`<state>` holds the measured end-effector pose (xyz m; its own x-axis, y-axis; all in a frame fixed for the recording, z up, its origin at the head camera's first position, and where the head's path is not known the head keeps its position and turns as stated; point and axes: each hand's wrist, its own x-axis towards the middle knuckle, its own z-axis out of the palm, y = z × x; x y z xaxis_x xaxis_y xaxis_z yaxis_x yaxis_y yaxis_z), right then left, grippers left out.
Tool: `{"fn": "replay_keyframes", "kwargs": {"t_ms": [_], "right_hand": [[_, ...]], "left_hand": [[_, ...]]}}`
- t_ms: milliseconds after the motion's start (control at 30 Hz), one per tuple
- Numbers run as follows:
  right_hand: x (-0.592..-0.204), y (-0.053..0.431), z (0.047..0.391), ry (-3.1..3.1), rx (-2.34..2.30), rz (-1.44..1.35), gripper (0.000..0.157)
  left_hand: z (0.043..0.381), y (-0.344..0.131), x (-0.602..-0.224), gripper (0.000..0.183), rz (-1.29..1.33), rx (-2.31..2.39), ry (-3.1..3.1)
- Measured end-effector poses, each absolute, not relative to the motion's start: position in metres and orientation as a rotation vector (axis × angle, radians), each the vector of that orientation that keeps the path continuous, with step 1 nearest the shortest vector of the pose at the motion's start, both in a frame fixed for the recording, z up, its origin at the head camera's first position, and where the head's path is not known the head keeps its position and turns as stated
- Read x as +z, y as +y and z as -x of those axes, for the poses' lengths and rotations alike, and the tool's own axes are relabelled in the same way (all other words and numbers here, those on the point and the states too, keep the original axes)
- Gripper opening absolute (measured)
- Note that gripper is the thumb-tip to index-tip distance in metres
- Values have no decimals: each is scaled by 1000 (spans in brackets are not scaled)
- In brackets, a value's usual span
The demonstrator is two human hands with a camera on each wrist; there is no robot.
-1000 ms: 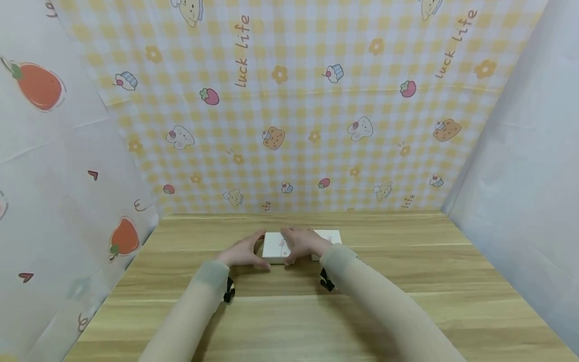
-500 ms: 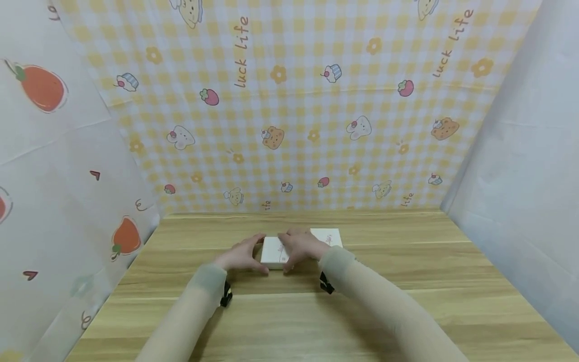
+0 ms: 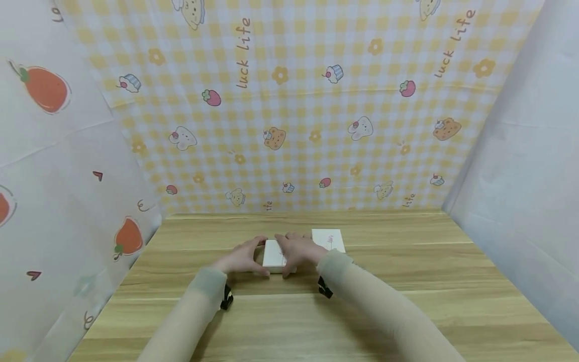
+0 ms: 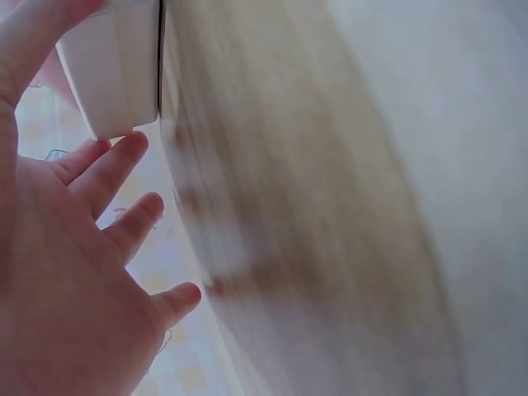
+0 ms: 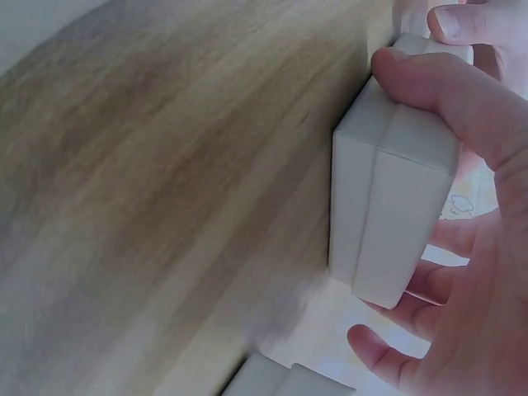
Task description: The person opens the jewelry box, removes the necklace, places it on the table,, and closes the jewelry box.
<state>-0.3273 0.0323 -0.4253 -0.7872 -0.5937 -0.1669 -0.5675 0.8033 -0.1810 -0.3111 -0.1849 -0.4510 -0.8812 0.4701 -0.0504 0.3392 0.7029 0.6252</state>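
A small white lidded box (image 3: pixel 273 254) with a faint printed pattern rests on the wooden table between the two hands. At its left end is my left hand (image 3: pixel 243 257), thumb at the front corner and fingertips touching the back edge. The right hand (image 3: pixel 300 253) reaches over the box's right part, gripping it with the thumb on the front side and the fingers behind. In the right wrist view a seam runs round the box (image 5: pixel 396 186) below its lid. A second white box (image 3: pixel 328 239) with a pink flower print lies just behind the right wrist, partly covered.
The wooden tabletop (image 3: pixel 280 322) extends around the boxes. A yellow checked cloth (image 3: pixel 312 151) hangs along its back edge. White cloths hang at the left (image 3: pixel 77 201) and right (image 3: pixel 520 176). Both wrists wear dark straps.
Both hands and the white box between them have shifted slightly towards the person. The second box stays in place and shows more of its top.
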Motion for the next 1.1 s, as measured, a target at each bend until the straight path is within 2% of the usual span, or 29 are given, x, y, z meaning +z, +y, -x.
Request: {"fn": "replay_keyframes", "kwargs": {"t_ms": [600, 1100], "right_hand": [[-410, 46, 326, 2735, -396, 1050, 105], [-394, 55, 318, 2705, -518, 1097, 105]], "left_hand": [[305, -183, -448, 103, -665, 1149, 2578], [298, -179, -442, 105, -623, 1376, 2415]]}}
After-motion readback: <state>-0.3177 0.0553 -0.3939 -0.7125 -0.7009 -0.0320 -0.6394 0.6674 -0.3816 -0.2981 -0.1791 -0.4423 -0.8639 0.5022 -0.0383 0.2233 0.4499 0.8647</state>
